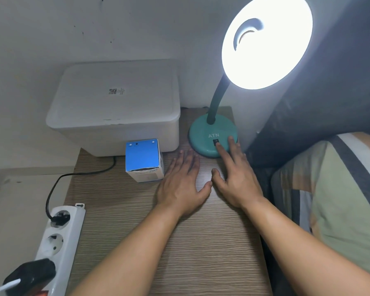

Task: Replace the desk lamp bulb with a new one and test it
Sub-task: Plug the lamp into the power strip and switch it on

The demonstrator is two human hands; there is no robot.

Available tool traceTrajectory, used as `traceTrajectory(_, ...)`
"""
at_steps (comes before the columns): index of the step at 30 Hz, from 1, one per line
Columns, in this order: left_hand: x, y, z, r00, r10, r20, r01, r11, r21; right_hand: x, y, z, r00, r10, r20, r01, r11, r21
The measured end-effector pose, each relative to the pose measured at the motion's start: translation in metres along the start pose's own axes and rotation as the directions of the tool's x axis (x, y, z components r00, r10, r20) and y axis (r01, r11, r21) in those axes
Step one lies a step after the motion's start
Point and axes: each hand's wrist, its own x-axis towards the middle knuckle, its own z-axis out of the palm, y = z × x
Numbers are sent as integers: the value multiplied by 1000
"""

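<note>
- The lamp [213, 135] stands at the back right of the table [179, 242], its shade [267, 42] tilted toward the camera and glowing brightly; the bulb [247, 32] sits inside the shade, washed out by glare.
- The right hand [235, 178] lies flat, fingers [221, 151] straight and spread, holding nothing; the index tip rests on the black switch [216, 142] on the base, and another finger touches the base beside it.
- The left hand [184, 180] lies palm-down on the table just left of the base, fingers straight, holding nothing; the thumbs almost meet.
- A blue box [143, 160] stands just left of the left hand, in front of a white bin [115, 110].
- The cord [73, 178] runs from behind the box to a power strip [58, 238] at the table's left edge.
- Judgement: the light is on, so the test looks like it is passing; the task seems nearly done.
- Risks: a further press on the switch would cut the light. A hard push could slide the base toward the right table edge, which is close. The left hand, sweeping left, could knock the box over. A tug on the cord could loosen the plug. I cannot tell how firmly the bulb is seated; if loose, it may flicker.
</note>
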Motion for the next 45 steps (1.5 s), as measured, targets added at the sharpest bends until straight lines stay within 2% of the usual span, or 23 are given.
traceTrajectory(13, 1, -2, 1, 1000, -8, -6, 8, 1000, -14, 4, 0, 0, 1000, 4, -1, -4, 1000, 1)
traceTrajectory(23, 1, -3, 2, 1000, -10, -10, 10, 1000, -19, 16, 1, -8, 1000, 25, 4, -24, 994, -111)
traceTrajectory(33, 3, -8, 8, 999, 6, 37, -6, 1000, -10, 24, -4, -9, 998, 54, -13, -55, 992, -112)
traceTrajectory(40, 2, -9, 9, 1000, 16, -7, -16, 1000, -2, 23, -7, -8, 997, 58, -47, -62, 993, -97)
traceTrajectory(45, 2, -8, 8, 1000, -1, 12, 1, 1000, -10, 21, -8, -8, 998, 66, -24, -68, 992, -108)
